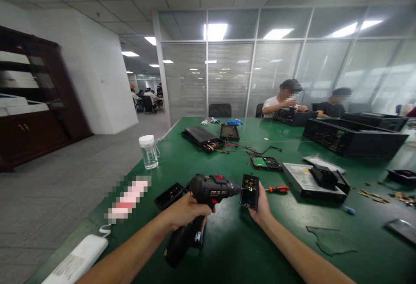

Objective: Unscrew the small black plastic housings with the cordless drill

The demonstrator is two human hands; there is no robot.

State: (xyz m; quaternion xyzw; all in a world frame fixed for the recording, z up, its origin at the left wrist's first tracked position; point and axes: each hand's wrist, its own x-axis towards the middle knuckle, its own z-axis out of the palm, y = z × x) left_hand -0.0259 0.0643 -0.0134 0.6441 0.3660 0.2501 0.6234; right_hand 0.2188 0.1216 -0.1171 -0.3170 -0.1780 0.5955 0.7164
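Observation:
My left hand (191, 212) is wrapped around the grip of a black cordless drill (209, 188) with red buttons. The drill points right, and its bit reaches the open face of a small black device housing (249, 193). That housing stands tilted up in my right hand (262, 208), gripped along its right side, with metallic and brassy parts showing inside. Whether the bit sits in a screw is too small to tell. Behind the drill lies an open black casing (169, 195). A screwdriver with an orange and black handle (278, 189) rests just right of my right hand.
A clear bottle (149, 154) and a white power strip (78, 260) are along the left edge. A green circuit board (260, 161), a silver drive unit (312, 180), wires and black computer cases (352, 138) spread across the table (234, 249). Two people sit at the far right.

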